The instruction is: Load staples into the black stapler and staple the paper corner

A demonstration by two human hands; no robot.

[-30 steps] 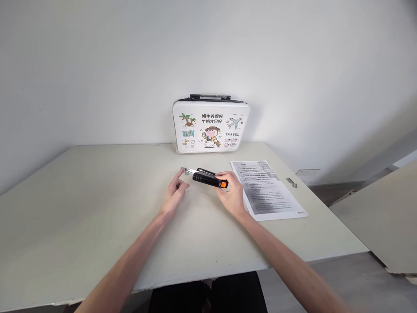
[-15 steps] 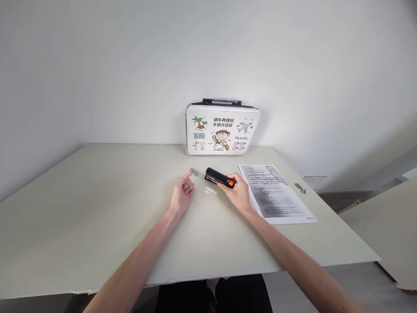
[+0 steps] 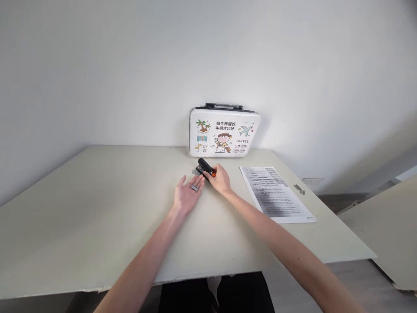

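Note:
My left hand point(image 3: 186, 196) is turned palm up with its fingers stretched out, and a grey strip of staples point(image 3: 194, 188) rests across them. A black stapler point(image 3: 205, 165) with an orange part at its rear is in my right hand point(image 3: 220, 179), gripped between thumb and fingers. The stapler is angled with its front end away from me, just past the left fingertips, its top arm raised from the base. More staple strips point(image 3: 194, 172) lie on the table behind the left fingertips, partly hidden by the stapler.
A white carrying case point(image 3: 224, 134) with cartoon prints stands against the wall behind my hands. A printed sheet of paper point(image 3: 276, 193) lies to the right. Beyond it, small grey staple strips point(image 3: 299, 189) lie close to the right edge of the table point(image 3: 97, 217).
My left hand has uncurled and turned palm up, showing the staple strip on its fingers. My right hand has brought the stapler left, close to the left fingertips.

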